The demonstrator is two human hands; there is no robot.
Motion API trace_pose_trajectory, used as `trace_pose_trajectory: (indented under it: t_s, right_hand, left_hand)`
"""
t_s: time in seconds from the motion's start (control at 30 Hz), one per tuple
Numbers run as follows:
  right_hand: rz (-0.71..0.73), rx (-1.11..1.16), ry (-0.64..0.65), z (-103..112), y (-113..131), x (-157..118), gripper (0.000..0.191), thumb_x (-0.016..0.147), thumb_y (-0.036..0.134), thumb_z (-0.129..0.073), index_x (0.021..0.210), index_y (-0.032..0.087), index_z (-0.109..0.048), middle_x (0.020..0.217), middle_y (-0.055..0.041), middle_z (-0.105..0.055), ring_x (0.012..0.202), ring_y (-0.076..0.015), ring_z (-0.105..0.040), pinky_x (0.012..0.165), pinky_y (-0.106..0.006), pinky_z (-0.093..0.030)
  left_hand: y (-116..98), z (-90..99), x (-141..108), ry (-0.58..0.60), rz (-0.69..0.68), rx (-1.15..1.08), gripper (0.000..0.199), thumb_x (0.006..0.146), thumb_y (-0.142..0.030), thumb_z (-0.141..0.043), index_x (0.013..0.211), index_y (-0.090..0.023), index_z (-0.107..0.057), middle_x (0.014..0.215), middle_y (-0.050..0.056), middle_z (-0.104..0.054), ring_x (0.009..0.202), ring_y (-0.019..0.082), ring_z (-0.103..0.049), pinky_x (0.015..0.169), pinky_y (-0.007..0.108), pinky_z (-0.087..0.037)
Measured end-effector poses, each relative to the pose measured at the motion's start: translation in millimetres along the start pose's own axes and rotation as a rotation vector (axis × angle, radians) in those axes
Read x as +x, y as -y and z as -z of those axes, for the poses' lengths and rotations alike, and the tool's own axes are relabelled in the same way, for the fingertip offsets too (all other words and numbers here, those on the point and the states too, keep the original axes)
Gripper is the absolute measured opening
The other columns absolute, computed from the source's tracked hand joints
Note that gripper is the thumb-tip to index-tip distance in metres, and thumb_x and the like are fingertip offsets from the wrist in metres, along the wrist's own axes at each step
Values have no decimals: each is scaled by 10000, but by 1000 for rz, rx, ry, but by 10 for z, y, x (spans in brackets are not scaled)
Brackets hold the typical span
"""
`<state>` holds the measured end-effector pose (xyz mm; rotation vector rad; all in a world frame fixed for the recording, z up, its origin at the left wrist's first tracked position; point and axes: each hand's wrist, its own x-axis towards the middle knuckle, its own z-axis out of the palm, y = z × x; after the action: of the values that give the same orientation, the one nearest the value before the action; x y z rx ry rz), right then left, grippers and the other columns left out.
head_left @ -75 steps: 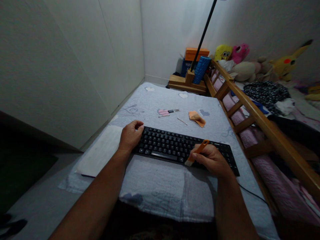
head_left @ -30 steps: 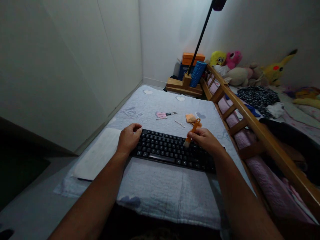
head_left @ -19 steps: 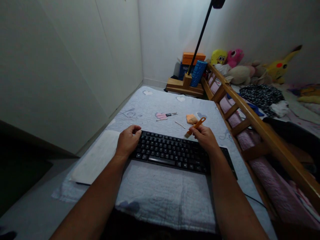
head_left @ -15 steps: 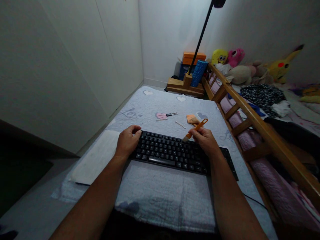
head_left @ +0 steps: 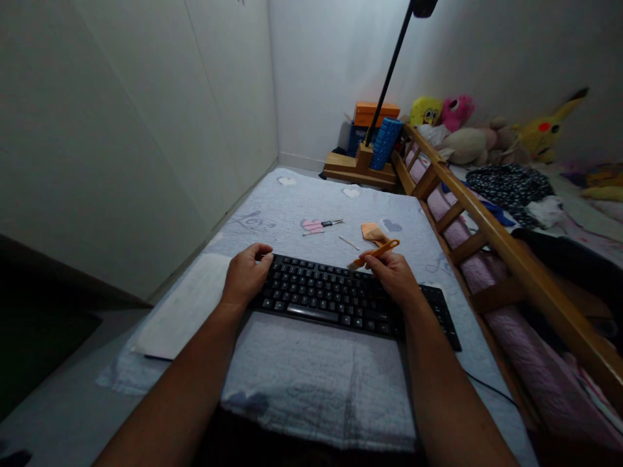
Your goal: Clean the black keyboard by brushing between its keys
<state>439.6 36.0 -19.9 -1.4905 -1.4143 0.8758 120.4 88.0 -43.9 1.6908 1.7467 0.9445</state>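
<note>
A black keyboard (head_left: 316, 292) lies across the cloth-covered surface in front of me. My left hand (head_left: 247, 272) grips its upper left corner, with the thumb on top and the fingers curled over the far edge. In my right hand (head_left: 389, 272) is an orange-handled brush (head_left: 384, 248), pinched between thumb and fingers. Its pale bristles are at the keyboard's back row, right of the middle. My right wrist and forearm cover part of the keys on the right side.
Beyond the keyboard lie a tweezer-like tool (head_left: 332, 223), cotton swabs (head_left: 349, 243) and an orange piece (head_left: 372, 231). A white cloth (head_left: 182, 308) is at the left. A wooden bed rail (head_left: 516, 259) runs along the right, with a cable (head_left: 491, 386) near it.
The brush has shifted slightly left along the back of the keyboard and its handle is tilted lower. My right hand moved a little with it; my left hand keeps its hold.
</note>
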Motion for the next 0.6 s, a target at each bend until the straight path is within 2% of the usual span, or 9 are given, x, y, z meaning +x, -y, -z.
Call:
trace_pose_trajectory:
  t_s: [0.1,0.3,0.37,0.47,0.6]
  right_hand:
    - [-18,43,-30,0,14,-10,370,810,521,-684,873,165,-761,653,-12,-610,546,-130,-433,529,-285,-332]
    - [-78,94,220,-53,61,-70,358,788,529,-728,801,172,-754,628,-7,-602,530,-119,-443,509,-267,-311]
    - [-62,83,264,-89,53,-75,357,803,529,-721,778,174,-746,636,-9,-613,537,-122,-458,517,-269,-327]
    - [-36,43,230,-131,13,-60,354,818,520,-710,823,171,-765,663,-20,-648,553,-135,-495,531,-276,-360]
    - [-6,-4,74,-145,-41,-20,385,822,522,-678,902,161,-784,696,-33,-682,567,-149,-516,541,-283,-387]
  left_hand:
    - [1,-3,4,-1,2,0,382,809,-421,-531,1034,-184,-729,1050,85,-764,942,248,-680,934,370,-510]
    - [13,-10,9,-4,-5,-1,385,807,-425,-532,1029,-183,-730,1038,87,-762,929,247,-678,925,376,-512]
    - [16,-8,8,-6,-9,2,386,807,-427,-531,1028,-182,-730,1036,88,-762,929,248,-677,926,379,-512]
    - [15,-2,7,-10,-12,-1,381,806,-424,-531,1021,-182,-731,1034,88,-763,927,246,-677,928,380,-512]
    - [4,5,2,-10,-12,-3,362,802,-415,-538,1012,-191,-730,1020,78,-765,915,240,-677,926,375,-513]
